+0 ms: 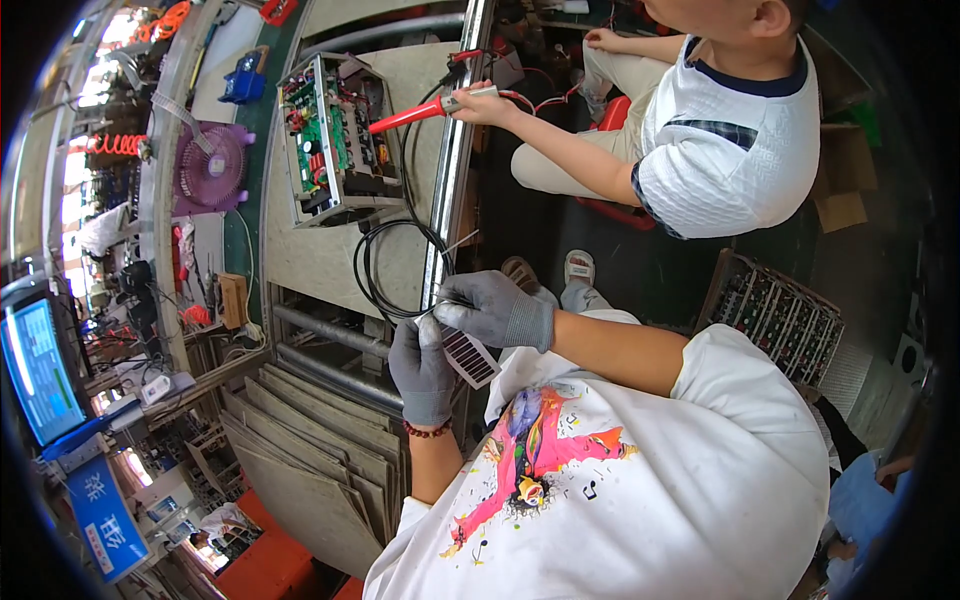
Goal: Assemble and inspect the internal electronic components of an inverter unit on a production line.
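Both my hands wear grey gloves and meet at the front rail of the workbench. My left hand (421, 372) is closed, thumb up, with a white sheet of black labels (470, 358) between its fingers. My right hand (497, 306) pinches just above the sheet; what its fingertips hold is too small to make out. A coil of black cable (365, 262) hangs over the bench edge and runs down to my fingertips. Beyond it stands an open metal-cased electronic unit (345, 140) with green circuit boards. A thin pale strip (462, 241) sticks out beside the coil.
A seated person's hand (480, 104) holds a red-tipped tool (410, 115) against the unit. Flat boards (310, 450) stand stacked under the bench. A purple fan (212, 165) and a monitor (42, 365) are at the left. A rack of circuit boards (775, 315) stands right.
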`<state>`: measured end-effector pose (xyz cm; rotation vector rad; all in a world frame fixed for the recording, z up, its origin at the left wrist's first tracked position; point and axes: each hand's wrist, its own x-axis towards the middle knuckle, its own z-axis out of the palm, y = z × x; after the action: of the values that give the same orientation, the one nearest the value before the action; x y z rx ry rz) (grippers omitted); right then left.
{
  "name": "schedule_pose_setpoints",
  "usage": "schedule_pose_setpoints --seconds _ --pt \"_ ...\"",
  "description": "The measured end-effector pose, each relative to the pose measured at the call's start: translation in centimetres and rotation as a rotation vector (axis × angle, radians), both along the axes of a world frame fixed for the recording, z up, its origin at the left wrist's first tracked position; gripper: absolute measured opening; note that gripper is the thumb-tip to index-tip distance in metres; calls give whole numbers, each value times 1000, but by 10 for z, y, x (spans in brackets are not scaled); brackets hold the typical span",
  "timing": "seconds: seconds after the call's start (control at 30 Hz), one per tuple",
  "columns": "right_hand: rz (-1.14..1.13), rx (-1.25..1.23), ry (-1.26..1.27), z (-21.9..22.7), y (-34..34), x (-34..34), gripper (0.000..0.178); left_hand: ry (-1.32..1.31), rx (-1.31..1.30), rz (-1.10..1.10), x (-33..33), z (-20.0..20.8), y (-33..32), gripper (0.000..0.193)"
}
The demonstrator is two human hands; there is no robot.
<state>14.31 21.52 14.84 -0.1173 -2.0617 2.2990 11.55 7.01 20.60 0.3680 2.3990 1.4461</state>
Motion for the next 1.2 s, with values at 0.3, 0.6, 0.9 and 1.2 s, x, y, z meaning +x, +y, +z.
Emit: schedule_pose_setpoints --seconds 0.3,0.6,0.9,1.2 --pt "5 8 22 -2 1 -1 27 9 -9 10 -1 1 1 34" --pt "-6 -4 12 -1 1 0 30 7 -42 -8 -2 1 0 34" --pt "-6 -19 -12 -1 3 -1 30 -6 -30 -16 -1 2 3 33" --pt "12 -29 10 -3 3 -2 20 -39 -25 17 -1 5 7 33"
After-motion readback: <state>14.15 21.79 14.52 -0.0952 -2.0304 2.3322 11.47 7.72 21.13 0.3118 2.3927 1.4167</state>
